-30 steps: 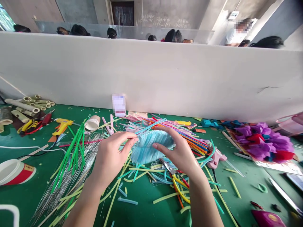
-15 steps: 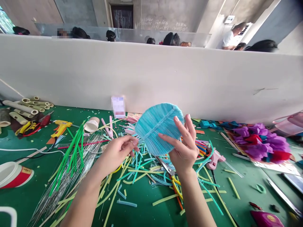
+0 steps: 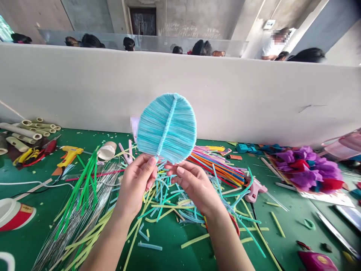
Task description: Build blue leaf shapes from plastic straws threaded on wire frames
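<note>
From the head camera's centre, I have bamboo tubes at nine o'clock, then a yellow glue gun nearer in. Green strips lie at eight o'clock. My left hand pinches the blue leaf-shaped piece by its base, thumb over fingers; the piece stands upright, at one o'clock from that hand. My right hand curls loosely beneath its lower edge; I cannot tell whether it grips. A pink glue gun lies at four o'clock, purple flowers at three.
</note>
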A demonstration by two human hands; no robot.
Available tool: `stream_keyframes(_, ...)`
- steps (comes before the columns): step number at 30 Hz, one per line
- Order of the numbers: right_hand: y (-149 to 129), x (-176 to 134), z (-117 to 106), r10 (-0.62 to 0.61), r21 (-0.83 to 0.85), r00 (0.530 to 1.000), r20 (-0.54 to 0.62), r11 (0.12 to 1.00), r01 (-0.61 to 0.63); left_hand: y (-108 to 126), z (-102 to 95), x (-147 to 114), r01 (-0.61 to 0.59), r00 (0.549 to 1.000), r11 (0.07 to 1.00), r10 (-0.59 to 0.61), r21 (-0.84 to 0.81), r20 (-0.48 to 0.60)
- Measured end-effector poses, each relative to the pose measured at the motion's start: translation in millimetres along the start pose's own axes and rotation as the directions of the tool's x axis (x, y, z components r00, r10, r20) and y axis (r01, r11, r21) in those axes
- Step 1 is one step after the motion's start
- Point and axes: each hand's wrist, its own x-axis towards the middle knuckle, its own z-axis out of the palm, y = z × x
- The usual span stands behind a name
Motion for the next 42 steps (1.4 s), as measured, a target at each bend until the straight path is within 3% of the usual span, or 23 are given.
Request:
stream_keyframes(6,6.3,-0.3,7.3,0.022,0.193,0.999,0.038,0.981,-0.029,-2.2,2.5,-1.2,0.029,0.999,0.999,-0.028,-0.043,0.025)
stream_keyframes(13,6.9,-1.3,5.6,-0.035,0.221,0.995,0.097,0.975,0.013,-2.1,7.1,-5.3,0.075,0.996,0.993,-0.071,-0.092,0.044)
stream_keyframes(19,8.0,-1.4,7.4,-0.026,0.179,0.992,0.127,0.984,0.003,-2.4,12.6,-7.8,0.12,0.99,0.972,-0.1,-0.201,0.104)
stream_keyframes(23,10.2,1.7,5.7,-0.081,0.118,0.994,0.066,0.99,0.073,-4.1,13.4,-6.1,0.107,0.992,0.963,-0.085,-0.248,0.097)
stream_keyframes(27,10.6,3.3,3.0,-0.139,0.027,0.989,-0.054,0.99,0.141,-7.0,14.1,-6.2,0.027,1.0,0.982,-0.025,-0.189,0.011)
stream_keyframes(31,8.2,1.7,0.7,-0.181,-0.018,0.981,-0.068,0.984,0.18,-8.8,15.0,-8.1,-0.048,0.996,0.993,0.039,-0.105,-0.083)
stream_keyframes(34,5.6,0.1,-0.6,-0.184,-0.047,0.982,-0.031,0.982,0.183,-7.6,14.0,-7.4,-0.017,0.998,0.997,0.012,-0.076,-0.062)
stream_keyframes(39,0.4,-2.3,-1.0,-0.179,-0.092,0.983,0.024,0.979,0.181,-6.8,11.5,-3.3,0.105,0.993,0.984,-0.096,-0.146,0.067)
stream_keyframes(42,-2.6,-4.2,1.6,-0.172,-0.09,0.985,0.009,0.981,0.172,-7.6,11.7,-2.1,0.119,0.992,0.975,-0.112,-0.187,0.049)
